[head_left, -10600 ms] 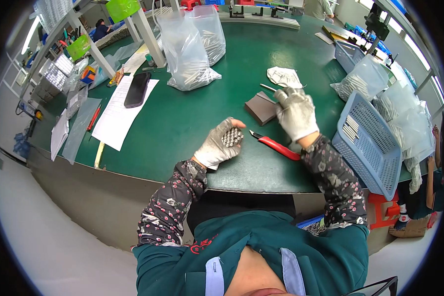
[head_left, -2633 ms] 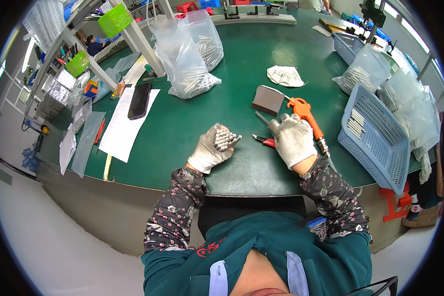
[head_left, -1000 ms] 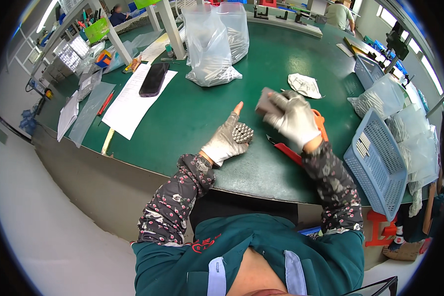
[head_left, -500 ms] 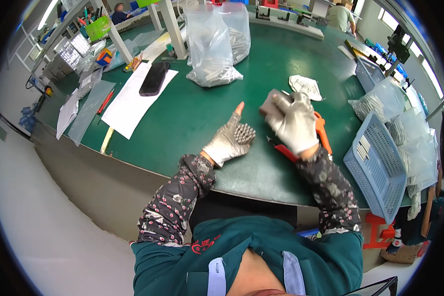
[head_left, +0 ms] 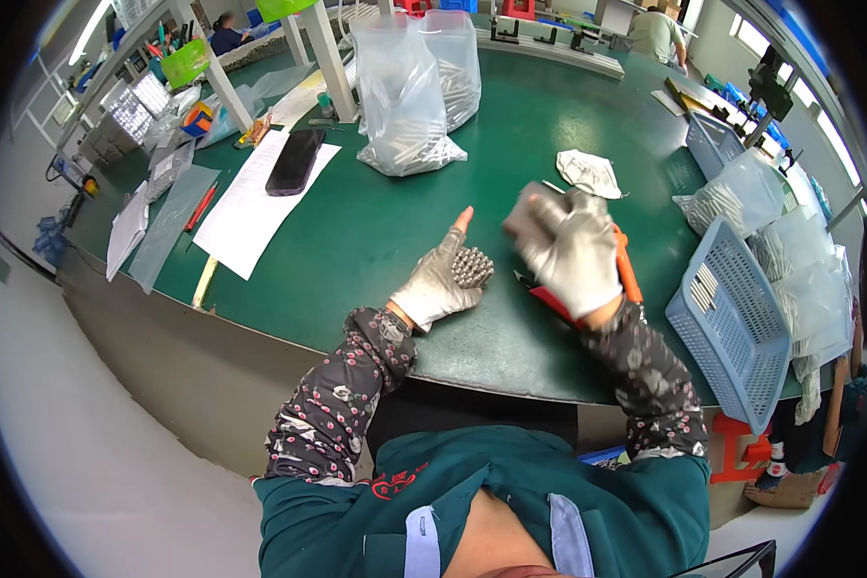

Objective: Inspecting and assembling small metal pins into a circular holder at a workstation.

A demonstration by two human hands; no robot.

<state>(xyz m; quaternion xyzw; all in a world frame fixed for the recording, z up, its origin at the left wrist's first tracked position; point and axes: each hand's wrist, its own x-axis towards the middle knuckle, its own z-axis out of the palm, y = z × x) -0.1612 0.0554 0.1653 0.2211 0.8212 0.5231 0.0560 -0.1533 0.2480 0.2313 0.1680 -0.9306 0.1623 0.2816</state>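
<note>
Left hand (head_left: 443, 284) cupped a bundle of thin metal pins (head_left: 471, 267), stiff, slippery, best gripped around the middle; at its three o'clock, right hand (head_left: 573, 246) clasped a grey block (head_left: 528, 207) above the table (head_left: 376, 231).

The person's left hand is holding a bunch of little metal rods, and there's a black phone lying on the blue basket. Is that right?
Not quite. The black phone lies on the white sheet of paper on the green table, far from the blue basket, as the head view shows. The rest holds: the left hand does hold a bunch of little metal rods.
</note>
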